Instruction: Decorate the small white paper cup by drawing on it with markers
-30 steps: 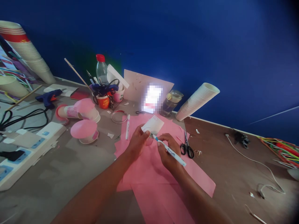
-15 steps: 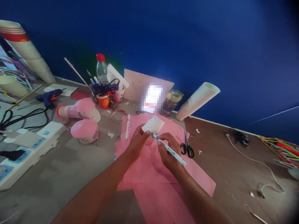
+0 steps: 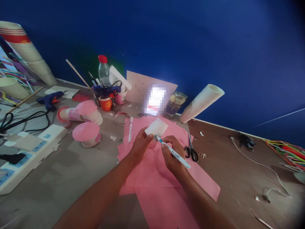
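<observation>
Over the pink paper sheets (image 3: 145, 173), my left hand (image 3: 141, 144) is closed around a white paper cup (image 3: 157, 127), tilted, with faint printing on its side. My right hand (image 3: 173, 156) grips a white acrylic marker (image 3: 177, 156) with a light blue band near its tip. The marker's tip points at the lower part of the cup, near my left thumb; whether it touches I cannot tell. A second white marker (image 3: 130, 129) lies left of my hands. Black-handled scissors (image 3: 191, 152) rest on the right of the pink paper.
Pink-topped cup pieces (image 3: 86, 132) and a power strip (image 3: 30, 156) are on the left. Behind stand a glowing phone (image 3: 156, 100), a glass jar (image 3: 175, 103) and a leaning cup stack (image 3: 202, 103). A glue gun (image 3: 51, 98) lies at left, a white cable (image 3: 259, 163) at right.
The marker and my right hand have shifted very slightly at the cup. Everything else looks the same.
</observation>
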Available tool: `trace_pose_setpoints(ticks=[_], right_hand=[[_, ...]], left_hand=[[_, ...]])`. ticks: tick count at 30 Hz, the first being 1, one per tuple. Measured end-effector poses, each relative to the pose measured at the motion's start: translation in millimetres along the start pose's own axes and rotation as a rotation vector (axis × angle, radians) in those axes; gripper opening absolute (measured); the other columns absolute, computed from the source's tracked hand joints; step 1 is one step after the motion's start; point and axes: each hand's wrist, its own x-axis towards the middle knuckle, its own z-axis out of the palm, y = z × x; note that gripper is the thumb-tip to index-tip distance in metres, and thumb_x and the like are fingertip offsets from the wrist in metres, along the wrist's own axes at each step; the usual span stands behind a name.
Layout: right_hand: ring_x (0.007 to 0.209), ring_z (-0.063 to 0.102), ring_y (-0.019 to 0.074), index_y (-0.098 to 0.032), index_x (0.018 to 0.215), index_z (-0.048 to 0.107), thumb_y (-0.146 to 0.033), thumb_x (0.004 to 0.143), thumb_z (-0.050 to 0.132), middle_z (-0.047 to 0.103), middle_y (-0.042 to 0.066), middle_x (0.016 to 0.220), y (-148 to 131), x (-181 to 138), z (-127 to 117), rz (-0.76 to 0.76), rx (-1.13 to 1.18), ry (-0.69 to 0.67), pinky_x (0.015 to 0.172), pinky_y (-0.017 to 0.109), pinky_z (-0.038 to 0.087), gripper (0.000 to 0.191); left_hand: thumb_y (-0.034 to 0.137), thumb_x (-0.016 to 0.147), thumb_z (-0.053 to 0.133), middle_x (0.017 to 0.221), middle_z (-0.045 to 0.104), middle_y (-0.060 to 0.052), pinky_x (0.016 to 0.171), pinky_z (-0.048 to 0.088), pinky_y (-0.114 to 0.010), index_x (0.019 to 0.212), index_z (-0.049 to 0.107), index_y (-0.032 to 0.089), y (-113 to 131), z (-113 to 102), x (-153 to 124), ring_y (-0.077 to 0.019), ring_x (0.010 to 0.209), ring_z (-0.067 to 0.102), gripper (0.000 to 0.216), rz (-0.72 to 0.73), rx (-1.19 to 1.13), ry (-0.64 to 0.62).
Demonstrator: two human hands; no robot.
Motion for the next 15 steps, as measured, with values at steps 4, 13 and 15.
trace_pose_setpoints(ticks=[4, 13, 15], right_hand=[[0.078, 0.062, 0.0201, -0.023, 0.085, 0.058, -0.02, 0.082, 0.052, 0.065, 0.003, 0.079, -0.4, 0.3, -0.4, 0.004, 0.007, -0.027, 0.071, 0.035, 0.051, 0.008], [0.077, 0.063, 0.0196, -0.023, 0.086, 0.058, -0.017, 0.081, 0.052, 0.065, 0.003, 0.08, 1.5, 3.6, -4.7, -0.023, -0.035, -0.012, 0.068, 0.034, 0.051, 0.01], [0.078, 0.062, 0.0195, -0.023, 0.086, 0.058, -0.017, 0.081, 0.052, 0.065, 0.003, 0.081, 1.3, 3.3, -4.3, -0.029, -0.042, 0.013, 0.069, 0.033, 0.051, 0.01]], left_hand=[[0.034, 0.073, 0.077, 0.102, 0.065, -0.004, 0.091, 0.042, -0.034, 0.115, 0.06, 0.023, 0.0, 0.2, -0.4, -0.0182, 0.098, 0.059, 0.047, 0.002, -0.003, 0.005], [0.035, 0.072, 0.079, 0.102, 0.066, -0.004, 0.093, 0.042, -0.036, 0.115, 0.06, 0.023, 0.6, 0.2, -0.3, -0.0193, 0.099, 0.06, 0.049, -0.011, 0.007, 0.022], [0.035, 0.072, 0.079, 0.102, 0.065, -0.004, 0.094, 0.042, -0.036, 0.116, 0.06, 0.024, 0.4, -0.3, 0.0, -0.019, 0.099, 0.059, 0.049, -0.016, 0.007, 0.027]])
